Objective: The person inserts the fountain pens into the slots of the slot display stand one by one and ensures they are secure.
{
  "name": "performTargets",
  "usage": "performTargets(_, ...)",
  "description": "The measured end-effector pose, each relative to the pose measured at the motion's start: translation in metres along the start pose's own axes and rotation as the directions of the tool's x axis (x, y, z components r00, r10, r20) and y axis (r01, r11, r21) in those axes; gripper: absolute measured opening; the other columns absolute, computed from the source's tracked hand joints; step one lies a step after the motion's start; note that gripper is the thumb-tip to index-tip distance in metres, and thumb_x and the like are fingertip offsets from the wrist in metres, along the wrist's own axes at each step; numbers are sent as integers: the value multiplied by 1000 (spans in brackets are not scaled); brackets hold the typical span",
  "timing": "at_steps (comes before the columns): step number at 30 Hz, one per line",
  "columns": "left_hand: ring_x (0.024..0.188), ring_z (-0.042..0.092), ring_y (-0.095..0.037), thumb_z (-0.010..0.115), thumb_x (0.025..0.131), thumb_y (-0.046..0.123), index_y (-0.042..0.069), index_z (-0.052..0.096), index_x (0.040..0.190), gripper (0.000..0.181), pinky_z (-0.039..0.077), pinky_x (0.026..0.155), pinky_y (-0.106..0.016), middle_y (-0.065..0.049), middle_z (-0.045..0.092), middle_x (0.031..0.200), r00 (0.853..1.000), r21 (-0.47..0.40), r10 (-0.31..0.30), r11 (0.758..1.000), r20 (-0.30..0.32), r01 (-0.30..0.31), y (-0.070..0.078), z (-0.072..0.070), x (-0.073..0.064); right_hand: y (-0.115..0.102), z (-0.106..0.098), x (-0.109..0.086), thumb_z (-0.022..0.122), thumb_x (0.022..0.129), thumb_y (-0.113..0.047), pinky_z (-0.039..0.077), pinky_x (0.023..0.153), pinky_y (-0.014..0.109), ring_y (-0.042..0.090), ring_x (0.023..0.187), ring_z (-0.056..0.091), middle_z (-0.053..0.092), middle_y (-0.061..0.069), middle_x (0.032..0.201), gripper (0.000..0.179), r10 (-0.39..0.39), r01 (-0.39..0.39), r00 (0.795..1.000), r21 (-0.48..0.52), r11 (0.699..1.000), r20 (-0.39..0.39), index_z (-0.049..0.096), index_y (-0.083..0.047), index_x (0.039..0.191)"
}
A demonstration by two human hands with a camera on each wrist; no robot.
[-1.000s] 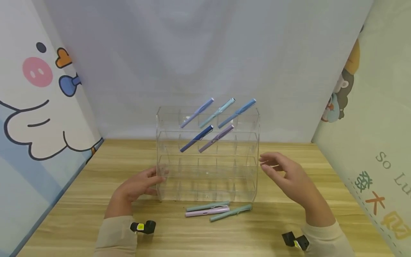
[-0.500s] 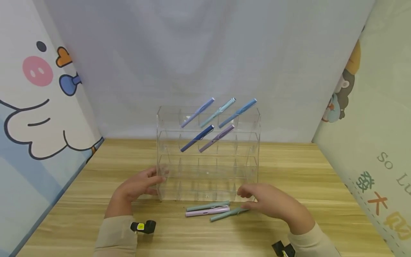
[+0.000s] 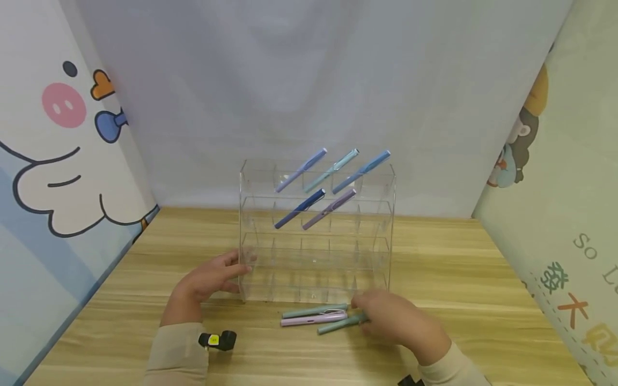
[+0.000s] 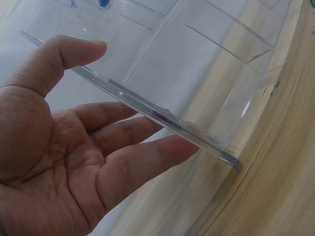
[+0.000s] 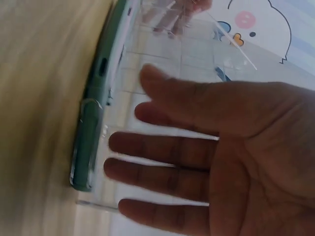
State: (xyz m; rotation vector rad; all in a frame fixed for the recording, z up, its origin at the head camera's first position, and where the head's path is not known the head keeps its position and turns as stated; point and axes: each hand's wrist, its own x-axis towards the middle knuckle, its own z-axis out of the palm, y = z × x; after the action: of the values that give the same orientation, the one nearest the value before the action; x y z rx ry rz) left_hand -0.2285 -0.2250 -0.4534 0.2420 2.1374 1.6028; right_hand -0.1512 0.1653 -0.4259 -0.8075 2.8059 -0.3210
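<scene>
A clear acrylic pen rack (image 3: 314, 262) with tiers of compartments stands on the table. My left hand (image 3: 212, 279) holds the rack's left side edge; in the left wrist view the thumb (image 4: 86, 51) lies on one side of the edge and the fingers on the other. My right hand (image 3: 393, 319) is over the right end of a green pen (image 3: 335, 324) and hides that end. In the right wrist view its fingers (image 5: 157, 147) are extended and spread beside a green pen (image 5: 93, 118). Left of that hand lie a pink pen (image 3: 314, 319) and another green pen (image 3: 314, 311).
Slanted in the rack's upper two tiers are several pens: periwinkle (image 3: 301, 170), pale aqua (image 3: 332, 170), blue (image 3: 362, 172), dark blue (image 3: 300, 209) and mauve (image 3: 330, 209). A pale curtain (image 3: 309, 80) hangs behind the wooden table (image 3: 434, 257). Printed panels flank both sides.
My right hand has come from beside the rack's right side down and to the left, over the nearest green pen. The left hand keeps its place at the rack's left edge.
</scene>
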Motion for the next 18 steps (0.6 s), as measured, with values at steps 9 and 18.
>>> performTargets(9,133,45,-39,57,100,26,11,23,156,67,54,94,-45,-21,28,156,1000,-2,4,1000,5,-4,2,1,-1,-11,13,1,74,83,-8,56,83,46,29,98,64,68,10,105,33,104,-108,994,-179,978,-29,67,-5,115)
performTargets(18,136,41,-39,56,100,26,11,25,155,65,54,94,-46,-20,28,157,1000,2,19,1000,6,-19,-1,1,0,-10,21,1,69,86,-2,55,64,40,23,74,60,64,8,85,19,88,-92,996,-287,954,-24,67,-5,104)
